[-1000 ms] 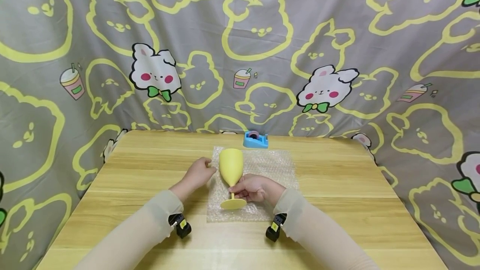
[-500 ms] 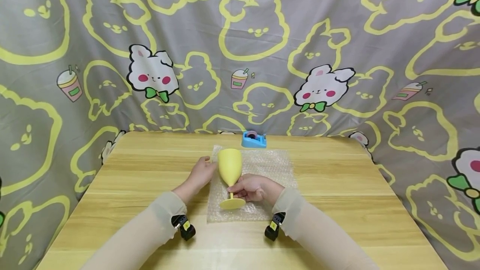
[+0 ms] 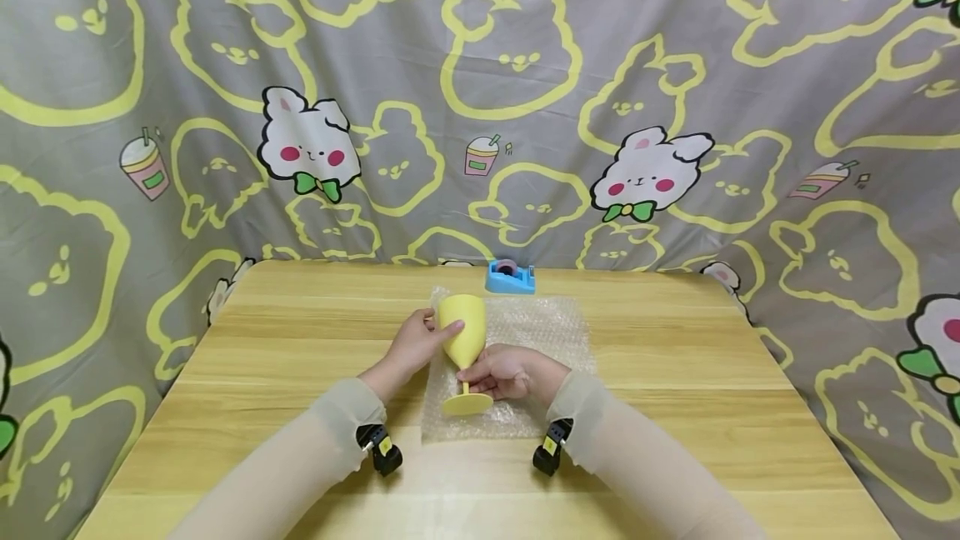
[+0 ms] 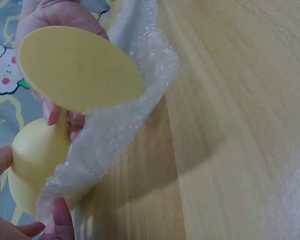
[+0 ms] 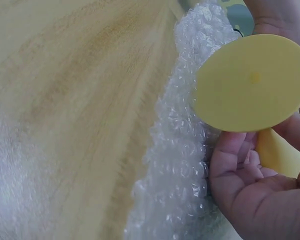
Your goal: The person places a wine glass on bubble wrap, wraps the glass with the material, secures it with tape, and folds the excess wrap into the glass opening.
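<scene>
A yellow goblet (image 3: 463, 332) lies on a sheet of bubble wrap (image 3: 536, 327), its foot toward me and its bowl pointing away. My right hand (image 3: 510, 373) pinches the stem between thumb and fingers. My left hand (image 3: 415, 342) is at the bowl's left side, its thumb on the bowl. In the left wrist view, that hand's fingers (image 4: 62, 217) lie against the bubble wrap's edge, which they hold close to the bowl. The goblet's round foot (image 5: 252, 82) fills much of the right wrist view and hides part of the right hand.
A blue tape dispenser (image 3: 511, 277) with a roll in it stands behind the bubble wrap, near the far edge of the wooden table (image 3: 675, 340). A grey patterned curtain (image 3: 525, 140) hangs behind and along both sides of the table.
My left hand has moved right, from beside the bubble wrap's left edge onto the goblet's bowl. That edge has shifted slightly right. The right hand keeps its hold on the stem.
</scene>
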Motion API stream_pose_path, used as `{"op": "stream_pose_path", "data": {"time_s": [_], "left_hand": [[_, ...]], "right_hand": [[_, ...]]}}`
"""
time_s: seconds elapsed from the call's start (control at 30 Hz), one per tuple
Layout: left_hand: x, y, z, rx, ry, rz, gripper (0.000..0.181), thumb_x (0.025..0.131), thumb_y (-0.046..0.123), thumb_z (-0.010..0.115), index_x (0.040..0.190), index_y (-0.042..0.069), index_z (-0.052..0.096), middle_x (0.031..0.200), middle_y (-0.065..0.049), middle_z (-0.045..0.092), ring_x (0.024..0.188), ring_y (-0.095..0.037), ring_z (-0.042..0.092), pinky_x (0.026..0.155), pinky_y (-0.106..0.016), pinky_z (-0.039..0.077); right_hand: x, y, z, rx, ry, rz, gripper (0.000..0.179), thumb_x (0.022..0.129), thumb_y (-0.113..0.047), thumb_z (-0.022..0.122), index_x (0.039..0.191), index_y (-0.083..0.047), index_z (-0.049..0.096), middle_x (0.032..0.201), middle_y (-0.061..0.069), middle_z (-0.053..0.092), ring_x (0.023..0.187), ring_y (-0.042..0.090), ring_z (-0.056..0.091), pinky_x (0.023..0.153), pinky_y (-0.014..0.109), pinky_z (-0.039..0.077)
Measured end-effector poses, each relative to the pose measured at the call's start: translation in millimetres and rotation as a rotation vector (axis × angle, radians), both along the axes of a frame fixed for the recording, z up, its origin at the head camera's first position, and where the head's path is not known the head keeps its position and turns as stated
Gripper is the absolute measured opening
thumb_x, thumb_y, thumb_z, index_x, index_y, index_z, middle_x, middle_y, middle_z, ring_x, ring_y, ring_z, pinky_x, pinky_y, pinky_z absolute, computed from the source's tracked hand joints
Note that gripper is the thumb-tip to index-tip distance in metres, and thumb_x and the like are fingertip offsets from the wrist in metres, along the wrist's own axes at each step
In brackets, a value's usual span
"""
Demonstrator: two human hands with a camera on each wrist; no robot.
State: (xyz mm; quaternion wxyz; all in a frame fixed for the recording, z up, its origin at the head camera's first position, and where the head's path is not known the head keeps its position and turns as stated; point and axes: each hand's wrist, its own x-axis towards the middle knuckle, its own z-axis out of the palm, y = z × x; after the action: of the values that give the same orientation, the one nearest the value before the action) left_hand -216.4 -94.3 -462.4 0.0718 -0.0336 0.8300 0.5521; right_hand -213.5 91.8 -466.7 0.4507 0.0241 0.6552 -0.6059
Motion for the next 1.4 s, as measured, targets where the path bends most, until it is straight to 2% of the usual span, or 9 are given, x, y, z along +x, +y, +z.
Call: {"op": "stream_pose_path", "data": {"time_s": [0.3, 0.5, 0.57, 0.73, 0.83, 0.93, 1.0, 1.13, 1.4], "left_hand": [[0.0, 2.2, -0.6, -0.035, 0.020, 0.008, 0.083, 0.091, 0.045, 0.072, 0.144, -0.011, 0.039, 0.137, -0.029, 0.054, 0.125, -0.040, 0.054, 0.103, -0.051, 0.046], [-1.3, 3.5, -0.3, -0.042, 0.019, 0.016, 0.082, 0.090, 0.045, 0.073, 0.143, -0.009, 0.041, 0.135, -0.027, 0.056, 0.124, -0.038, 0.055, 0.102, -0.049, 0.046], [-1.9, 3.5, -0.6, -0.044, 0.016, 0.018, 0.083, 0.090, 0.045, 0.073, 0.144, -0.009, 0.041, 0.135, -0.027, 0.056, 0.124, -0.038, 0.055, 0.102, -0.049, 0.047], [-2.2, 3.6, -0.6, -0.043, 0.011, 0.019, 0.084, 0.090, 0.047, 0.072, 0.146, -0.008, 0.040, 0.135, -0.027, 0.056, 0.124, -0.038, 0.055, 0.101, -0.049, 0.048], [-1.6, 4.6, -0.7, -0.044, 0.010, 0.022, 0.084, 0.091, 0.047, 0.072, 0.146, -0.008, 0.040, 0.135, -0.026, 0.055, 0.124, -0.038, 0.054, 0.102, -0.048, 0.047], [-1.3, 6.0, -0.4, -0.058, 0.012, 0.028, 0.084, 0.091, 0.046, 0.072, 0.146, -0.008, 0.040, 0.136, -0.026, 0.055, 0.126, -0.038, 0.053, 0.103, -0.048, 0.046], [-2.0, 6.7, -0.2, -0.074, 0.021, 0.027, 0.083, 0.091, 0.047, 0.072, 0.145, -0.009, 0.041, 0.136, -0.025, 0.054, 0.127, -0.038, 0.052, 0.104, -0.049, 0.045], [-2.1, 8.7, 0.6, -0.092, 0.044, 0.024, 0.082, 0.091, 0.046, 0.072, 0.143, -0.010, 0.044, 0.135, -0.026, 0.055, 0.125, -0.039, 0.053, 0.104, -0.049, 0.045], [0.0, 9.7, 0.4, -0.100, 0.048, 0.032, 0.083, 0.089, 0.050, 0.072, 0.143, -0.007, 0.045, 0.137, -0.025, 0.056, 0.121, -0.039, 0.057, 0.101, -0.050, 0.048]], "right_hand": [[-0.2, 3, 1.1, 0.177, 0.182, 0.005, 0.015, 0.091, -0.018, 0.076, 0.084, -0.006, 0.069, 0.072, 0.004, 0.069, 0.062, 0.011, 0.063, 0.058, 0.022, 0.054], [-1.6, 7, 13.3, 0.240, 0.279, 0.042, 0.012, 0.090, -0.013, 0.074, 0.085, -0.003, 0.069, 0.074, 0.004, 0.068, 0.066, 0.013, 0.061, 0.063, 0.024, 0.054], [-4.0, 8, 19.0, 0.277, 0.337, 0.028, 0.010, 0.089, -0.007, 0.070, 0.092, 0.002, 0.069, 0.078, 0.006, 0.067, 0.069, 0.013, 0.060, 0.065, 0.025, 0.053], [-12.0, 7, 28.4, 0.364, 0.485, -0.113, 0.043, 0.089, -0.003, 0.058, 0.129, 0.010, 0.055, 0.098, 0.015, 0.065, 0.087, 0.024, 0.063, 0.080, 0.034, 0.054], [-15.0, 4, 29.8, 0.351, 0.486, -0.214, 0.045, 0.097, -0.012, 0.055, 0.137, 0.006, 0.048, 0.103, 0.019, 0.064, 0.087, 0.025, 0.062, 0.083, 0.039, 0.052], [-16.0, 2, 30.8, 0.355, 0.472, -0.258, 0.045, 0.101, -0.023, 0.057, 0.137, 0.003, 0.048, 0.104, 0.018, 0.063, 0.083, 0.022, 0.058, 0.079, 0.042, 0.050], [-17.7, 2, 29.8, 0.384, 0.482, -0.260, 0.048, 0.101, -0.029, 0.058, 0.138, 0.000, 0.048, 0.112, 0.020, 0.063, 0.085, 0.022, 0.058, 0.080, 0.042, 0.051], [-21.5, 2, 27.9, 0.413, 0.528, -0.269, 0.052, 0.100, -0.030, 0.061, 0.141, -0.001, 0.046, 0.126, 0.022, 0.059, 0.106, 0.032, 0.060, 0.092, 0.047, 0.052], [-24.6, 4, 27.0, 0.396, 0.571, -0.247, 0.054, 0.099, -0.027, 0.062, 0.144, 0.000, 0.046, 0.128, 0.023, 0.058, 0.114, 0.035, 0.059, 0.096, 0.049, 0.050]]}}
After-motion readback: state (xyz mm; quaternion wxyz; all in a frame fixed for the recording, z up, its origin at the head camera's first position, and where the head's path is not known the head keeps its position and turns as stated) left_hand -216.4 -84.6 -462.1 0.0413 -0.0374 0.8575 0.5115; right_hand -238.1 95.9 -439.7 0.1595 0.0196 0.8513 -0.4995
